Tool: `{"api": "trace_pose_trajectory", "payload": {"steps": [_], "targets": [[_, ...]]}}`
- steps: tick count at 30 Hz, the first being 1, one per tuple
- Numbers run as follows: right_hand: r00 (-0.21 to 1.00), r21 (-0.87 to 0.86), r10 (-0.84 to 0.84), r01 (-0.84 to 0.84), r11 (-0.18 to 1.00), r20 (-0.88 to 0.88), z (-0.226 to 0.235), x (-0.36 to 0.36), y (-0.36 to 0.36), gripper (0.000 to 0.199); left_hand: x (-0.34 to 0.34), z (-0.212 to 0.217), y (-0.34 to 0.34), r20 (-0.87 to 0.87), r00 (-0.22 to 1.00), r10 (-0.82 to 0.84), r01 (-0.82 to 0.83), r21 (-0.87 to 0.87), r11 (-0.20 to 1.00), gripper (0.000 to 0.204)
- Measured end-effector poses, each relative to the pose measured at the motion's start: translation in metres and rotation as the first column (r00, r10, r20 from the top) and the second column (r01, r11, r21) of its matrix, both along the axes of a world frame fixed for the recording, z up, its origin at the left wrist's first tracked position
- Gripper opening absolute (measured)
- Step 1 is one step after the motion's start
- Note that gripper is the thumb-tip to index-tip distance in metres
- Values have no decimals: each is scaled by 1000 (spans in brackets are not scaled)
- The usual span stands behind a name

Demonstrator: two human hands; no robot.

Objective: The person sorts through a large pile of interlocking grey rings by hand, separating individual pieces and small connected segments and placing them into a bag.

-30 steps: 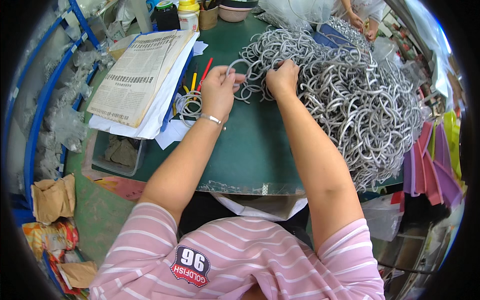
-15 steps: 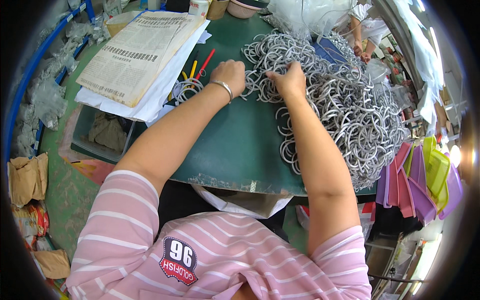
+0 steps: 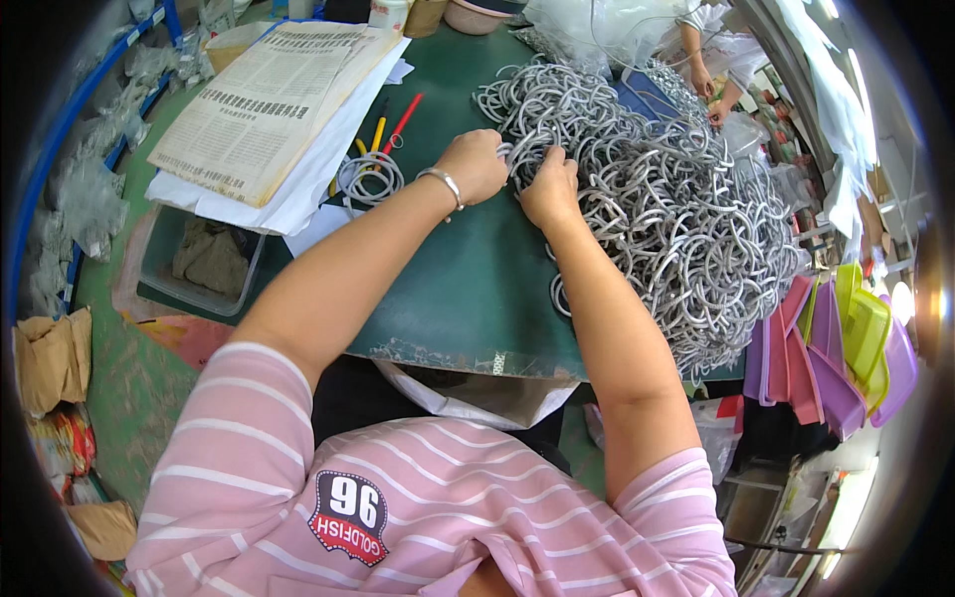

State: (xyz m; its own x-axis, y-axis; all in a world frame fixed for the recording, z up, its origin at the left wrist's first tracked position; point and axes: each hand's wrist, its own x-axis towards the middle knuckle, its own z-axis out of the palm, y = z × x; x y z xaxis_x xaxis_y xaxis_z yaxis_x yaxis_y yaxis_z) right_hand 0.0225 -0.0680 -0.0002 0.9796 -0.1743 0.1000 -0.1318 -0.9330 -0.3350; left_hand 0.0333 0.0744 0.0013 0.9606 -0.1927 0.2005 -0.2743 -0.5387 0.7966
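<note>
A large heap of grey metal rings (image 3: 686, 234), open-looking and tangled together, spreads over the right half of the green table (image 3: 448, 298). My left hand (image 3: 476, 167), a silver bangle on its wrist, is closed on a metal ring (image 3: 504, 150) that shows at its fingertips. Close beside it, at the heap's left edge, my right hand (image 3: 552, 189) has its fingers closed on a metal ring, mostly hidden behind the hand. Left of my left hand lies a small separate bunch of rings (image 3: 371, 182), with yellow-handled and red tools (image 3: 403, 122) just behind it.
Newspaper sheets (image 3: 259, 114) on white paper cover the table's left side. Below them sits a clear plastic bin (image 3: 154, 261) with a grey cloth. Plastic bags (image 3: 587, 30) lie at the back. Purple, pink and green trays (image 3: 826, 348) stand right. Another person's hands (image 3: 711, 95) work at the far right.
My right hand has moved left and nearer from over the heap, its fingers closing. My left hand has shifted slightly right and nearer, so both hands are now close together.
</note>
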Motion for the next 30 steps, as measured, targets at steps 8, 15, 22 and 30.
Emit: {"api": "trace_pose_trajectory", "payload": {"steps": [8,15,22,30], "targets": [[993,-229,96,-78,970,69,-10,12,-6,21,-2,-28,-17,-463,881,100,-369,-541,756,7],[852,-532,207,-471,704,-481,70,35,18,25,59,-18,-9,-220,954,204,-256,-237,937,34],[628,-345,403,-738,580,-666,94,73,-24,30,41,-12,-22,-78,983,167,-175,-685,708,21],[718,-343,392,-647,682,-575,91,69,-21,34,30,-15,-6,-318,947,-54,-190,-686,702,14]]}}
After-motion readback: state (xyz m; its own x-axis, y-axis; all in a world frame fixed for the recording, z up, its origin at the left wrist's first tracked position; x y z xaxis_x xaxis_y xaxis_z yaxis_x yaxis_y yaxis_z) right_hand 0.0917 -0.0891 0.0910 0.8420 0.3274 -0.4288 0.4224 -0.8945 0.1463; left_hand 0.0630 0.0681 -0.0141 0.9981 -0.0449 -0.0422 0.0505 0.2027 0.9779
